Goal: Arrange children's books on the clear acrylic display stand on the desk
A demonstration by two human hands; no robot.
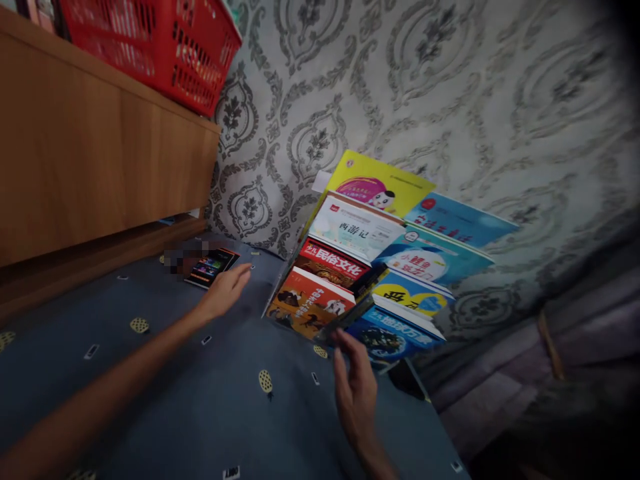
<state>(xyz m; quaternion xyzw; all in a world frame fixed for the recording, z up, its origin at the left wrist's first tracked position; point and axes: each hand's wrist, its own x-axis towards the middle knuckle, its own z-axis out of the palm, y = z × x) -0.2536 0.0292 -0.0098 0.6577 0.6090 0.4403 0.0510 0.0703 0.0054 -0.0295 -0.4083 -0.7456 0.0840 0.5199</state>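
A rack of upright books stands against the wall in two columns, with a yellow book [385, 187] at the back left and a blue book [460, 220] beside it. An orange-red book [310, 303] and a dark blue book [395, 333] are at the front. My left hand [227, 291] is over the sheet, fingers stretched out and holding nothing, just right of a dark book [211, 267] lying flat. Below the front of the rack, my right hand [356, 387] is open with thumb and fingers apart; nothing shows between them.
The blue-grey sheet [190, 387] with pineapple prints covers the surface. A wooden cabinet [100, 140] at the left carries a red basket [165, 50]. Patterned wallpaper [310, 87] rises behind the rack, and a curtain [510, 373] hangs at the right.
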